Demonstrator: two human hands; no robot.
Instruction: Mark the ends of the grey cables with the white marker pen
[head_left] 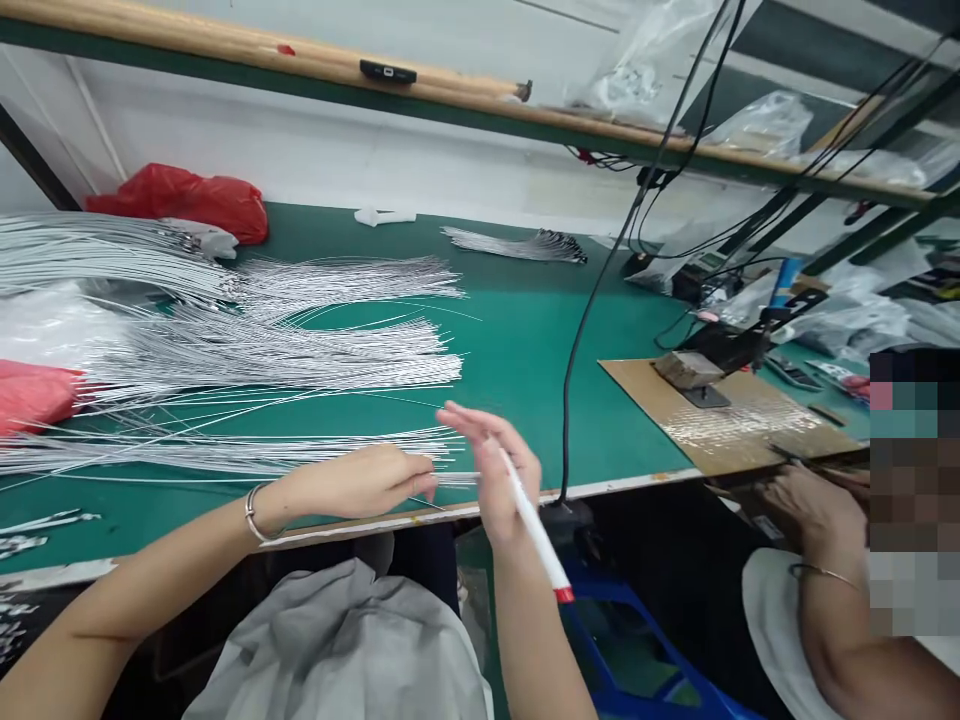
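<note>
My left hand [379, 478] lies palm down over the front edge of the bench, its fingers pinched on a few thin grey wires. The tips of these wires [456, 479] stick out to the right, towards my other hand. A white marker pen [534, 520] with a red end rests in my right hand [504, 470], gripped near the thumb while the forefinger stretches to the left. Its writing tip is hidden. A loose row of wires [225, 455] lies behind my left hand. Beyond it is a thick bundle of similar wires [360, 350].
A black cable [574, 370] hangs down just right of my right hand. Another person's hand [814, 500] works beside a cardboard sheet [637, 400]. Red bags [202, 200] and a short wire bundle [517, 245] lie at the back of the green bench [517, 350], under a shelf [450, 95].
</note>
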